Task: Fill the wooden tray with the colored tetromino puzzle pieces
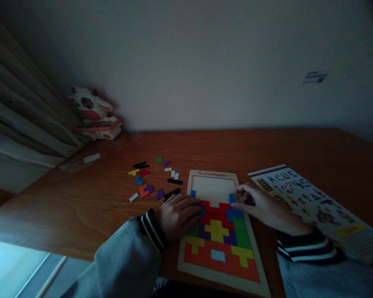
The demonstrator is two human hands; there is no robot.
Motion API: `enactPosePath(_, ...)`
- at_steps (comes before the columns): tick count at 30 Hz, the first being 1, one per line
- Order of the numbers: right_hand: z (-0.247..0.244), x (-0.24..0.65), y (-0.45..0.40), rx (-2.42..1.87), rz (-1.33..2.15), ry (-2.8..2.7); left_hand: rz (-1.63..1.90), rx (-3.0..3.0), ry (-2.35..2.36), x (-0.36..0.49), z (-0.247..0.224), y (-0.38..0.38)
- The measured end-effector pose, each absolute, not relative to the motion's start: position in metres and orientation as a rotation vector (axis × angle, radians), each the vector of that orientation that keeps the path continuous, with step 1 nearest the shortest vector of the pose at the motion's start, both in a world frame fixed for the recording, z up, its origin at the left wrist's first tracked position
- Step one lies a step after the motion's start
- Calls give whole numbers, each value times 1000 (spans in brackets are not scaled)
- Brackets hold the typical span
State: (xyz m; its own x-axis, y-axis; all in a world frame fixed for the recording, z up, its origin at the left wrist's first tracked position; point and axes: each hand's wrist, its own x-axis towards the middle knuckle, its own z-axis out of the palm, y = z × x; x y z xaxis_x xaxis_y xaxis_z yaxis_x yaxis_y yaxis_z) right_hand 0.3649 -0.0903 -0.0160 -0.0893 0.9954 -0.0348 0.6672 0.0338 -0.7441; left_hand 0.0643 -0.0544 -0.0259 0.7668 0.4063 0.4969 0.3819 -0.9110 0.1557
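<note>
A wooden puzzle board [213,174] lies on the desk, its lower part filled with coloured blocks and its top part bare. My left hand [180,213] rests flat over the board's left edge, fingers stretched together across some blocks. At the right edge, the thumb and index finger of my right hand [256,203] are curled around a blue puzzle piece [232,199] in the board. Red pieces [216,213] and a yellow cross-like shape [216,231] fill the middle. A pale rectangle [218,255] sits among orange pieces [202,254] near the bottom.
Several loose pieces, such as an orange one [142,191] and a green one [159,159], lie left of the board. A printed pattern sheet [313,207] lies to the right. A cow-shaped toy [96,114] stands at the back left by the curtain [21,95].
</note>
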Motion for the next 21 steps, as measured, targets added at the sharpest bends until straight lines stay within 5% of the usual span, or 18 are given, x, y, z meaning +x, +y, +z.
enactPosePath(21,3,358,-94,-1608,818,-1712,831,2926,668,65,-27,-55)
